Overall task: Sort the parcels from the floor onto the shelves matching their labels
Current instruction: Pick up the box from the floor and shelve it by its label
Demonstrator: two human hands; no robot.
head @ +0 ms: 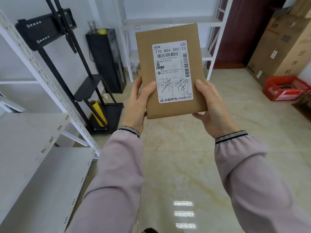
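A flat cardboard parcel (pixel 170 71) is held upright above the floor (pixel 185 165) — gripped by the left hand (pixel 138 105) and right hand (pixel 212 106) (label (pixel 173 71) facing up), right of the white shelves (pixel 33 148).

One parcel (pixel 170 71), two hands, one red crate (pixel 284 88).
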